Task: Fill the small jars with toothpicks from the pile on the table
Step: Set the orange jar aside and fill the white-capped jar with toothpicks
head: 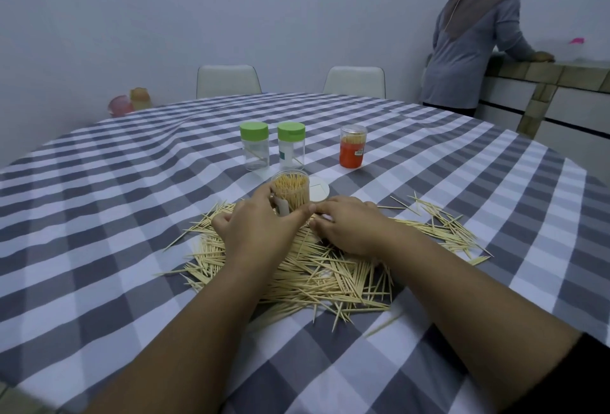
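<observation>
Fingers and thumb of the left hand (254, 225) wrap the near side of an open clear jar (291, 194), holding it upright at the far edge of the pile, while the right hand (351, 225) lies palm-down on the toothpicks with its fingertips bent in by the jar's base; whether it pinches any sticks cannot be told. Largest in view is the round table under a grey-and-white checked cloth (462, 182). On it, near the person, spreads the loose pile of toothpicks (330, 276), lying every way. The held jar is packed nearly to its rim with toothpicks standing on end. Its white lid (319, 189) lies flat just behind it. Farther back stand two clear jars with green caps: the left one (254, 146) shows a single stick leaning inside, the right one (291, 146) another. Right of them, apart, stands a capped jar with an orange label (353, 147), full of toothpicks.
</observation>
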{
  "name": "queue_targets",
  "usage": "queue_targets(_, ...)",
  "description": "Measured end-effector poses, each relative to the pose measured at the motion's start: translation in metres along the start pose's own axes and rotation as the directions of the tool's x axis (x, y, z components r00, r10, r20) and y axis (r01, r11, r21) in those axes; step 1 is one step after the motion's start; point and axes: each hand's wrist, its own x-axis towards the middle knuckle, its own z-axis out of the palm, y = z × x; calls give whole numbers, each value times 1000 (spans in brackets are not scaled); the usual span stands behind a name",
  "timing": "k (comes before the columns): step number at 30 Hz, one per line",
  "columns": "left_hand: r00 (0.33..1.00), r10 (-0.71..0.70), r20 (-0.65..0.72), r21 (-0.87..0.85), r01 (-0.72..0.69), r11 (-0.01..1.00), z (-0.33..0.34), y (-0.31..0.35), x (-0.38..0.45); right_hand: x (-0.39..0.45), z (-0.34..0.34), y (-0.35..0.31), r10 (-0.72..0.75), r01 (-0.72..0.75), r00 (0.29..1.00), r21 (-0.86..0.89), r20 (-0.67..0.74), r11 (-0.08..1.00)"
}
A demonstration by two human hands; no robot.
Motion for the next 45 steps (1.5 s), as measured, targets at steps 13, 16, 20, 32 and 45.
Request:
queue_targets(13,1000,4,1,16,-4,1000,-1,-1,2,0,6,-12,25,-38,995,-123,-102,992)
queue_targets(16,1000,5,10,49,-5,999,-1,0,1,-3,7,-11,3,-38,991,-257,-136,966)
queue_targets(20,1000,5,20,36,-6,999,-2,-1,0,-3,12,-9,-36,-27,982,-326,-187,945)
queue_targets(32,1000,5,18,33,-5,999,0,-2,-1,-7,9,-9,-14,-85,970,-388,-245,918)
queue_targets(45,999,12,29,46,-14,999,1,-5,-1,-5,-11,8,196,-212,888,7,-417,977)
